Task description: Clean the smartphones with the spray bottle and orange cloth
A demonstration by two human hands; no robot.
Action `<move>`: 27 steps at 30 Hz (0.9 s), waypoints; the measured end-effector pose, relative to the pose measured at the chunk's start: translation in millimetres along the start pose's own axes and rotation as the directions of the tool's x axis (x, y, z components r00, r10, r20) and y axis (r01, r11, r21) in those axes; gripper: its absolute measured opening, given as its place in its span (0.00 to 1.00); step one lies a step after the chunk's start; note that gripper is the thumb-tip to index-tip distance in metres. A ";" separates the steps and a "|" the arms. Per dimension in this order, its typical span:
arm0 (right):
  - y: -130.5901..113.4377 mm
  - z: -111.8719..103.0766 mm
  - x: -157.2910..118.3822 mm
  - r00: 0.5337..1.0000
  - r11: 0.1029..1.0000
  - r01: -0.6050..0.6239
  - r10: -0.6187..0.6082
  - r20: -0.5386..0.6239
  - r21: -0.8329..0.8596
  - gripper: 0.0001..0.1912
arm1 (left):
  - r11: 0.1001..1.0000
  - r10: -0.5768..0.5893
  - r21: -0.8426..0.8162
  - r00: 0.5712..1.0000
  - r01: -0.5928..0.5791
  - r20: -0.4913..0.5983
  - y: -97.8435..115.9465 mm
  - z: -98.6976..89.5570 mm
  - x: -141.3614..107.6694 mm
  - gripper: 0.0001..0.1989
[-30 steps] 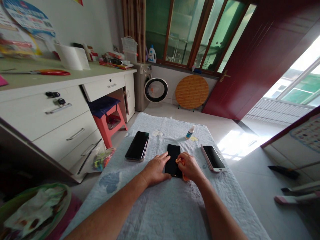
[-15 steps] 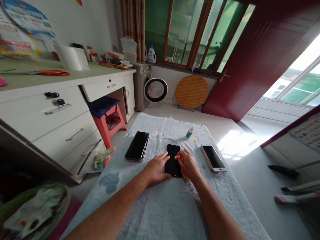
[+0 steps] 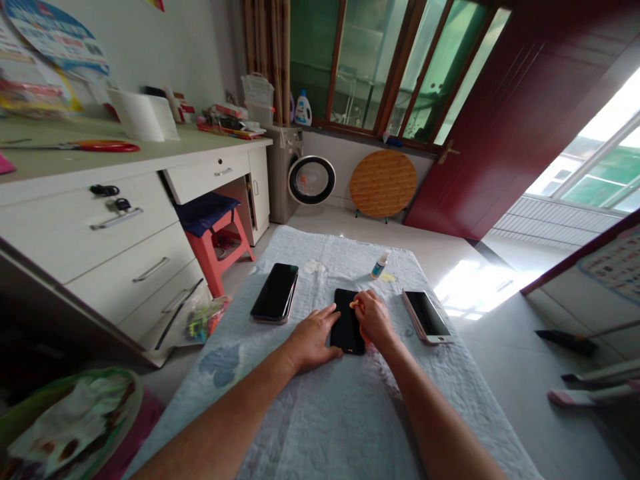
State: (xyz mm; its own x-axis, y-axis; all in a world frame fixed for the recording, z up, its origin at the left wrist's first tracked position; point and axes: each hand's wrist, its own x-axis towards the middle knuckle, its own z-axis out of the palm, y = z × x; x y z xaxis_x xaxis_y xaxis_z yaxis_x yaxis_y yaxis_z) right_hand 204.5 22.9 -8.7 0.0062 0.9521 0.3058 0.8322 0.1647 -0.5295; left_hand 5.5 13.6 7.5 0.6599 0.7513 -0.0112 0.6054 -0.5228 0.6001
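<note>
A black smartphone (image 3: 347, 327) lies flat, screen up, in the middle of the cloth-covered table. My left hand (image 3: 314, 339) holds it from the left, with fingertips on the screen's edge and the thumb at the lower corner. Over the phone's upper right side, my right hand (image 3: 374, 316) is closed on a small orange cloth-like piece (image 3: 354, 305); most of it is hidden by the fingers. To the left rests another dark phone (image 3: 275, 292), which seems to lie on a second one. On the right is a white-framed phone (image 3: 429, 319), and beyond stands a small spray bottle (image 3: 379, 265).
A light blue patterned cloth (image 3: 300, 427) covers the table. Left are a white desk (image 3: 120, 233), a pink stool (image 3: 213, 257) and a waste bin (image 3: 137, 400). A washing machine (image 3: 284, 180) with its door open and a round wooden board (image 3: 383, 183) stand behind.
My right hand has moved slightly up along the phone's screen with the orange piece, and reddish material shows beneath it. The left hand and the phone stay almost in place.
</note>
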 end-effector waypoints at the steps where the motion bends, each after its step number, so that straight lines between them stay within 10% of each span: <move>1: 1.1 0.8 2.5 1.000 1.000 -0.001 0.001 -0.003 -0.002 0.06 | 1.000 0.002 0.003 1.000 -0.002 -0.005 -1.0 0.9 0.3 0.41; 27: 18.2 12.2 42.5 0.994 0.991 -0.080 0.072 -0.076 -0.109 0.06 | 1.000 0.015 0.003 0.999 -0.015 -0.032 -0.5 1.7 0.2 0.40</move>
State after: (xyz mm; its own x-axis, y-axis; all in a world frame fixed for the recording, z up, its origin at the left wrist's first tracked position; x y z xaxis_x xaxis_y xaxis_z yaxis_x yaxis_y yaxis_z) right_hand 213.1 69.5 -15.0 0.1083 0.9392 0.3259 0.8845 0.0586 -0.4628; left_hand 6.1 13.4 5.8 0.6546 0.7556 0.0232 0.5967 -0.5352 0.5980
